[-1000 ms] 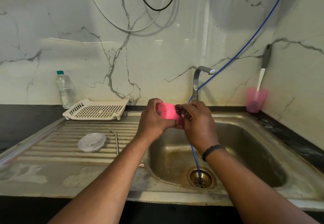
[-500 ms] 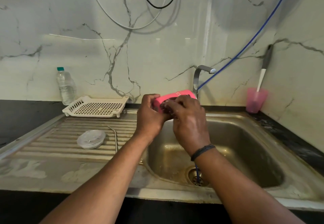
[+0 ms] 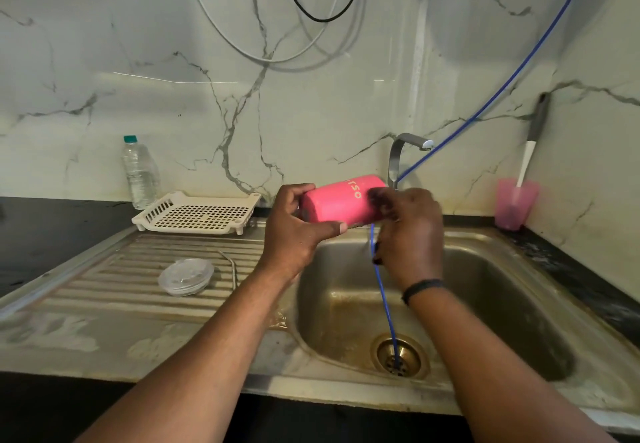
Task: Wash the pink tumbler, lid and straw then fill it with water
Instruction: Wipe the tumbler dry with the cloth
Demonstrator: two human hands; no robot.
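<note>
The pink tumbler is held on its side above the back left part of the sink basin, just in front of the tap. Its closed base end is gripped by the left hand: the fingers are curled over the top of the base and the thumb is stretched along the underside, so the tumbler juts out to the right of that grip. The open end is covered by the right hand, whose fingers are curled around the rim; a dark scrubbing pad appears to be pressed there against the pink wall, though its outline is blurred. White lettering can be read along the tumbler's side.

A thin blue hose runs down from the wall, passes behind the right hand and ends in the drain.

On the ribbed draining board, to the left of the hands, the clear lid is lying flat, with the metal straw just beside it on the right. Behind them a white slotted rack and a plastic water bottle are seen against the marble wall. A translucent pink cup holding a brush stands at the right corner.
</note>
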